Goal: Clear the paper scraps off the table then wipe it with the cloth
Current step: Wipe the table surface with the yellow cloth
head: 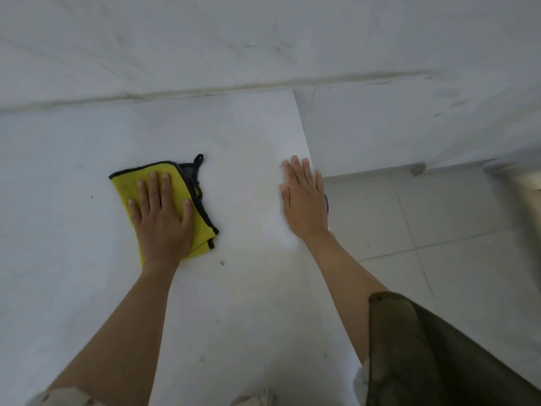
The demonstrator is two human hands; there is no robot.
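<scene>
- Cloth (168, 200) is lying on the table (73, 259), under the left hand (161, 215)
- Right hand (304, 200) is lying at the table's right edge

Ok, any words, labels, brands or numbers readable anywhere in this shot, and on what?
None readable.
Yellow cloth under the left hand: no tag text visible, only black trim and a loop.
White table, the right hand flat on its edge: bare, no print.
Small blue thing behind the right hand: mostly hidden, nothing legible.
</scene>
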